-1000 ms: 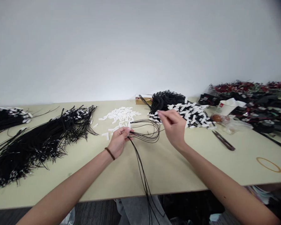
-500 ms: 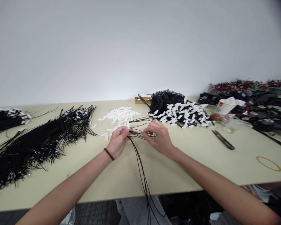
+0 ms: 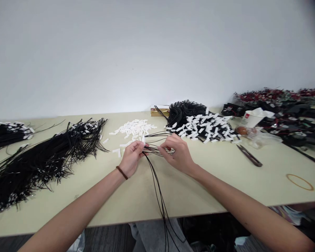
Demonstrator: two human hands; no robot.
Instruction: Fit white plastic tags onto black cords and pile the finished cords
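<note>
My left hand (image 3: pixel 133 156) is closed on a small white connector (image 3: pixel 143 139) and the ends of several thin black wires (image 3: pixel 157 185). Some of these wires hang over the table's front edge. Others run across to my right hand (image 3: pixel 176 150), whose thumb and fingers are pinched on the black wires, a little to the right of the left hand. The exact spot under the fingertips is hidden. Just behind my hands lies a heap of loose white connectors (image 3: pixel 136 128).
Bundles of black wires (image 3: pixel 47 161) cover the left of the table. Behind my right hand lie more wires with white connectors (image 3: pixel 210 127). Thread snips (image 3: pixel 249 155), a paper cup (image 3: pixel 252 119), a plastic bag (image 3: pixel 265 137) and a rubber band (image 3: pixel 300 182) lie to the right.
</note>
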